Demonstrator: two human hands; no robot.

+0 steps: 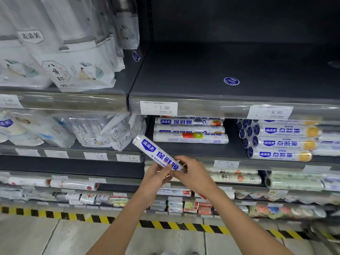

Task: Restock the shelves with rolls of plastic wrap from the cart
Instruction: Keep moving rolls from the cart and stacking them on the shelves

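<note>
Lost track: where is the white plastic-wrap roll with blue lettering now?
Centre of the head view: the white roll is held tilted by the left hand and right hand, just below-left of the stacked white wrap rolls.

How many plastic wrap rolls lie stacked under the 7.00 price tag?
3: top roll, middle roll, bottom roll, piled one on another. Print above the top one hints at a fourth, hidden behind the shelf edge.

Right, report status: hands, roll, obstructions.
Left hand, right hand grip plastic wrap roll at lower end. Roll tilted up-left, not yet shelved. Nothing between roll and shelf.
</note>
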